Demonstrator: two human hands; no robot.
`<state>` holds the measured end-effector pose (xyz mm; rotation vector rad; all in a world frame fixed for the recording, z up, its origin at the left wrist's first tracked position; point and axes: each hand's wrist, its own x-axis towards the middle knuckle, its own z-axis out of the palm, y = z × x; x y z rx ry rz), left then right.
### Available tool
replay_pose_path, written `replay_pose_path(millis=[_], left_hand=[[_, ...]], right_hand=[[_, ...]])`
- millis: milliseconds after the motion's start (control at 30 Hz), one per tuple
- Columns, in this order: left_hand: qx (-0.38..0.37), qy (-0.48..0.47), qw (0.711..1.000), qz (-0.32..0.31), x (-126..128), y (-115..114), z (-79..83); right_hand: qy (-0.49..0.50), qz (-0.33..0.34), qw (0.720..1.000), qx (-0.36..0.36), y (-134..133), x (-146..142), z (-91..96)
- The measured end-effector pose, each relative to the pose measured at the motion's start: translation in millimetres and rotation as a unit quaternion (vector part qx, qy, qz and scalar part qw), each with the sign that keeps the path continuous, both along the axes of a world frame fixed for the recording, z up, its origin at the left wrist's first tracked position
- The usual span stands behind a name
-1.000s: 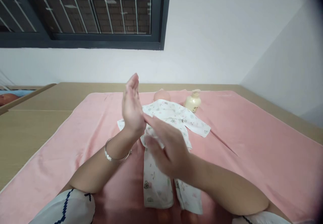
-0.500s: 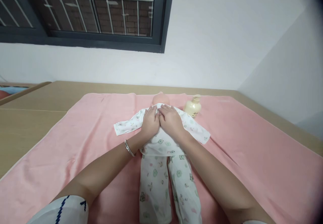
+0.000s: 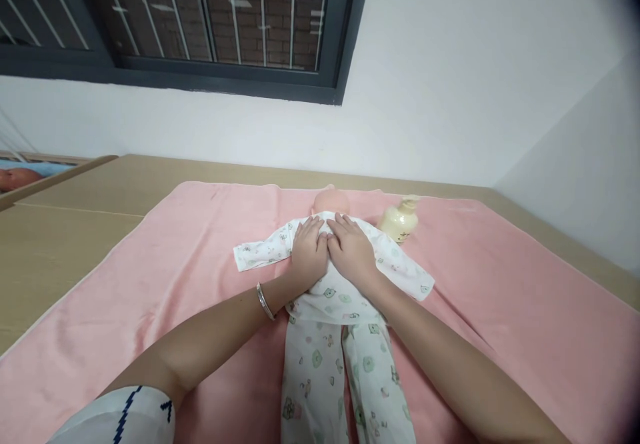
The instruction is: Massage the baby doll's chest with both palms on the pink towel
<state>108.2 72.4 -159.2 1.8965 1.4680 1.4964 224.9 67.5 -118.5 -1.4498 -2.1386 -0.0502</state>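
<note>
A baby doll (image 3: 336, 301) in a white patterned top and trousers lies stretched out on a pink cloth (image 3: 200, 264), its head (image 3: 331, 201) at the far end and its sleeves spread to both sides. My left hand (image 3: 309, 254) rests flat on the doll's upper body, fingers stretched toward the head. Beside it my right hand (image 3: 351, 251) lies flat on the same garment, the two thumbs close together. Nothing is gripped by either hand. A cream pump bottle (image 3: 400, 221) stands just past the doll's right-hand sleeve.
The cloth covers a wooden table (image 3: 80, 231) with a raised edge at the left. A white wall (image 3: 425, 97) and a dark-framed barred window (image 3: 225, 24) are behind. At the far left, a reddish-brown object (image 3: 20, 179) lies on something blue.
The camera view has shifted, so the scene sits a little farther right. Both hands stay on the doll's upper body, with the fingers slightly lower on the top.
</note>
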Motion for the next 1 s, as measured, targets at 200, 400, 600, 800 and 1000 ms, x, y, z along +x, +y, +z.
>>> replay_pose_path(millis=[200, 400, 600, 800, 1000], left_hand=[[-0.018, -0.098, 0.995, -0.023, -3.9, -0.1, -5.6], [-0.026, -0.135, 0.989, -0.052, -7.1, -1.9, -8.1], [-0.025, -0.128, 0.990, -0.051, -8.1, -4.2, -4.7], [-0.034, -0.136, 0.989, -0.049, -8.9, -2.4, -6.6], [-0.031, -0.128, 0.990, -0.048, -8.1, -1.1, -6.6]], right_hand=[[0.031, 0.117, 0.992, 0.032, -7.4, 10.5, -6.5], [-0.038, 0.137, 0.989, -0.038, 3.3, 31.0, 3.1], [-0.091, 0.004, 0.993, -0.079, -17.3, 18.2, 8.6], [-0.086, 0.114, 0.988, -0.060, -17.2, 18.9, 9.2], [-0.059, -0.019, 0.994, -0.089, -16.2, 19.4, 7.5]])
